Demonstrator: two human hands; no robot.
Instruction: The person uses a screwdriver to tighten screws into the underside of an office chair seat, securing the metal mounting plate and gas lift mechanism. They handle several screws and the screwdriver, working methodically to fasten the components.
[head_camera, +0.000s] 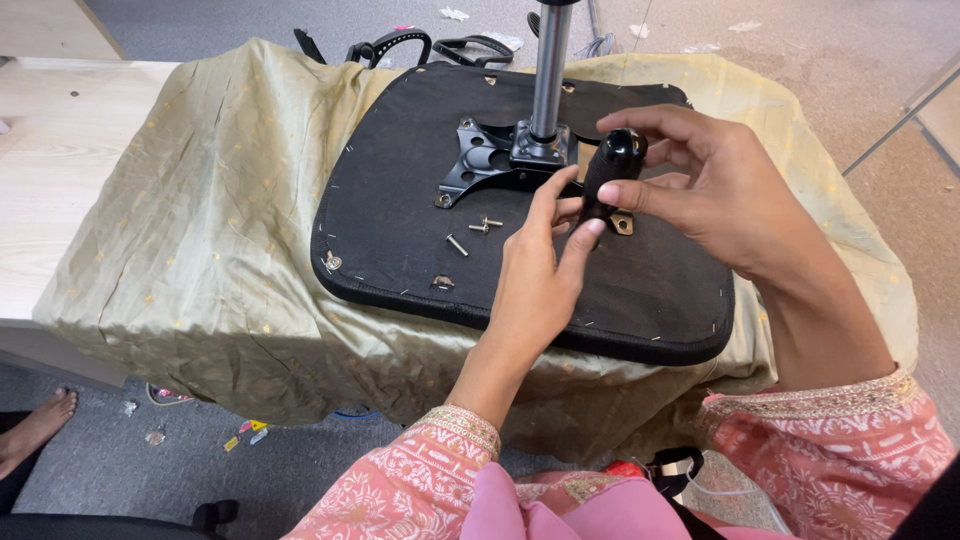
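Right hand (715, 195) pinches black lever handle (610, 170) between thumb and fingertips, above upturned black seat base (400, 240) on cloth-draped table (200, 220). Left hand (535, 275) half open, fingertips touching handle's lower end — grip there unclear. Handle's foot hidden behind fingers. Metal column (551, 65) cut off at top edge. Black mounting plate (490, 155) partly covered. Loose bolts (470, 232) just left of left hand.

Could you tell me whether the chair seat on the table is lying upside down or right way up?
Upside down: the chair seat shows its black underside, with the metal mounting plate and post pointing upward.
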